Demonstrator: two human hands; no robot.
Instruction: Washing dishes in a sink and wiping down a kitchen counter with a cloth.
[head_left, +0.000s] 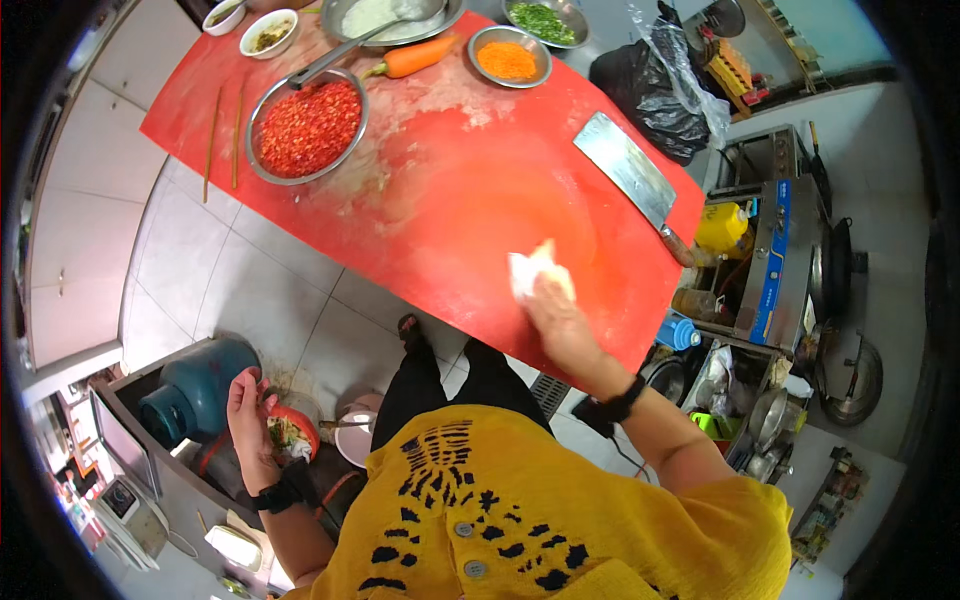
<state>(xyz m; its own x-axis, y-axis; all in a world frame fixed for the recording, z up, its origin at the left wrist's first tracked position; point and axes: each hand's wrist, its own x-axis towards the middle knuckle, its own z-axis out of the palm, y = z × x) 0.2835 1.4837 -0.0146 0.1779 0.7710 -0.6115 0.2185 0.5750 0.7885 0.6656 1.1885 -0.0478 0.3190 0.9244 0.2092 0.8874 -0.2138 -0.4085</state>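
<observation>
On the red tabletop (457, 247) my right hand (559, 322) presses a crumpled white-and-yellowish cloth or paper wipe (532, 274), blurred by motion. To the right of it lies a cleaver (626, 165) with a wooden handle (676, 247) pointing at the table's edge. My left hand (246, 409) hangs away from the table at the lower left. Nothing is in it, and its fingers are loosely curled and apart. Beyond that hand, lower down, is an orange-red container (309, 429) holding scraps.
A metal bowl of chopped red chili (309, 129), a carrot (420, 58), bowls of orange mince (507, 60) and chopped greens (541, 24), and chopsticks (213, 142) stand along the far side. A black plastic bag (637, 86) sits behind the cleaver. A gas cylinder (206, 382) lies lower left; a stove (769, 262) stands right.
</observation>
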